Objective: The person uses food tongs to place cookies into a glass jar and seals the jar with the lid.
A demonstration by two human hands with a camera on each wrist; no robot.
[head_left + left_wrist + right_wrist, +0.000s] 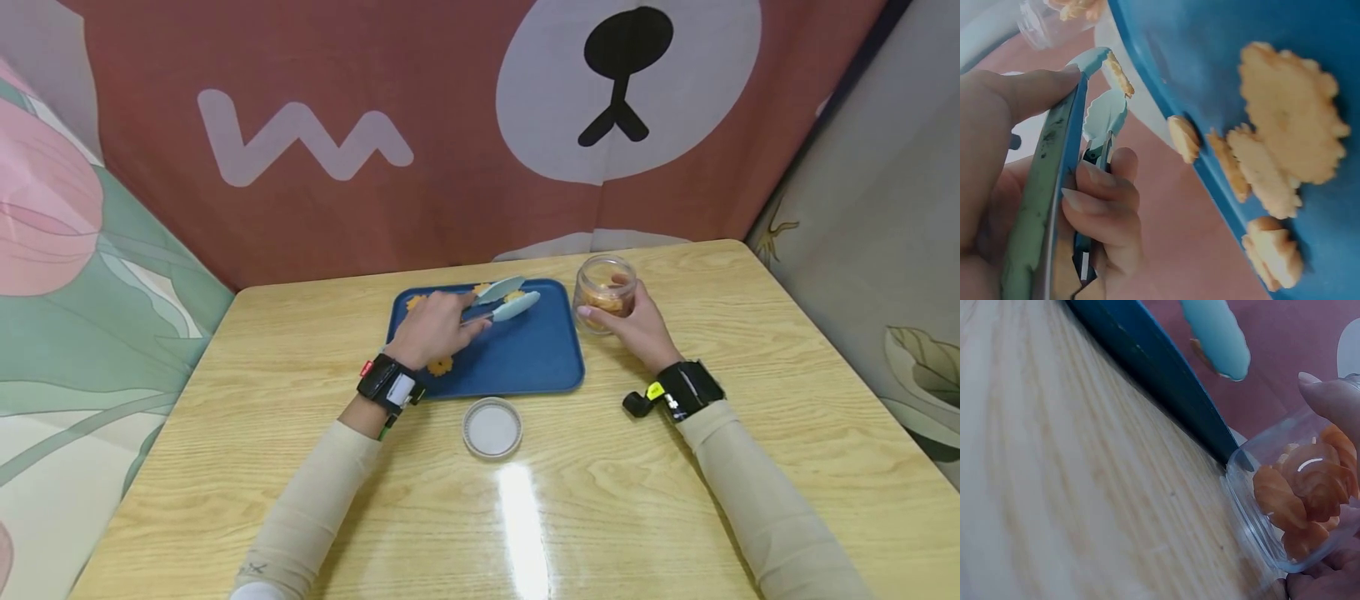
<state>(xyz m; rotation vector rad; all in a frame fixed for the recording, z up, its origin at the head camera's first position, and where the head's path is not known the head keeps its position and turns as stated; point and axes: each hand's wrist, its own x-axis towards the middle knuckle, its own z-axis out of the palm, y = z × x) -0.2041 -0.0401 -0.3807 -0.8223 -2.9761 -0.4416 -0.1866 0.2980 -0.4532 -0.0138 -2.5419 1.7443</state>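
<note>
My left hand (433,327) grips metal tongs with light blue tips (516,307) above the blue tray (525,362). In the left wrist view a thin yellow-brown biscuit (1120,76) sits between the tips, which point toward the jar. Flower-edged biscuits (1291,112) lie on the tray, some partly hidden in the head view by my left hand and the tongs. My right hand (643,333) holds a clear, lidless jar (597,292) just right of the tray. Several biscuits (1310,487) fill its lower part, and its mouth faces up.
A round white lid (492,428) lies on the wooden table (315,358) in front of the tray. Behind the table hangs a reddish-brown cloth (450,208) with a cartoon face. Patterned cloths flank both sides.
</note>
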